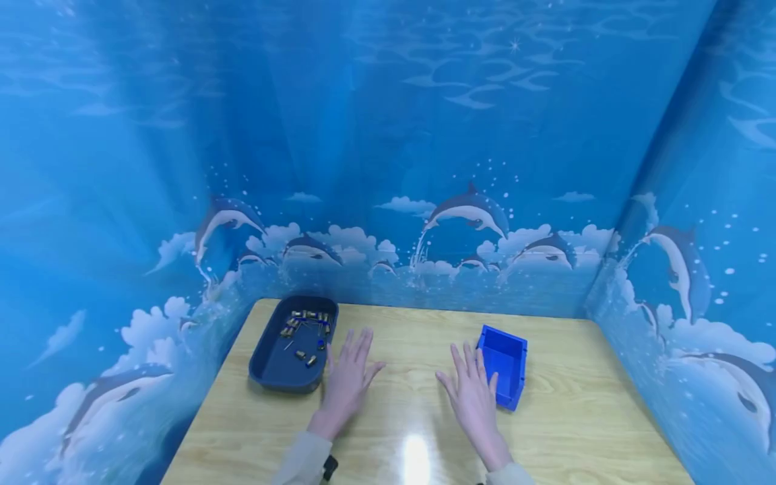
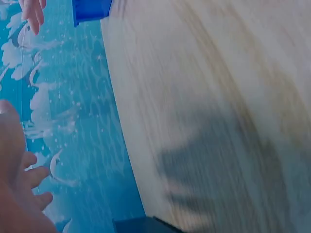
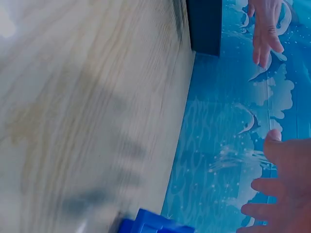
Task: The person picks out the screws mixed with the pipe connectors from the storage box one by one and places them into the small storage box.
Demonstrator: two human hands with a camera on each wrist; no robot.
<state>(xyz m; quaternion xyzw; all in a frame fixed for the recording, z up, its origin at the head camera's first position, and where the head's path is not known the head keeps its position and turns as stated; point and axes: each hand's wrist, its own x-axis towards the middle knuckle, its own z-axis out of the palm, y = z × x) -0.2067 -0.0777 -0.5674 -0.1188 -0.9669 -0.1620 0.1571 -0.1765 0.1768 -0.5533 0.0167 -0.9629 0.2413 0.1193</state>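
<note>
Both hands hover above the counter point(image 1: 412, 377) with fingers extended and spread: the left hand point(image 1: 347, 380) beside the dark tray point(image 1: 269, 370), the right hand point(image 1: 475, 397) beside the blue box point(image 1: 508, 364). The dark tray, with rounded corners, lies just to the left of the left hand, its near right edge close to that hand's outer side. In it are small metal pieces point(image 1: 311, 361), cylindrical, several with blue parts and some with thin pins. Most are clustered toward the end farther from the left hand; a few lie apart in the part nearer it. Any marking on them is too small to read. The blue box, rectangular and open-topped, sits just to the right of the right hand, whose fingers overlap its left wall in the head view; whether they touch it cannot be told there. Its smooth blue floor shows beyond the fingertips. Between the two forearms a bright glare falls on the light wood grain. Pale sleeves point(image 1: 303, 461) end at both wrists, and a dark object point(image 1: 330, 467) shows at the left one. Beyond the hands hangs a blue backdrop point(image 1: 388, 155) printed with dolphins, clouds and waves.
</note>
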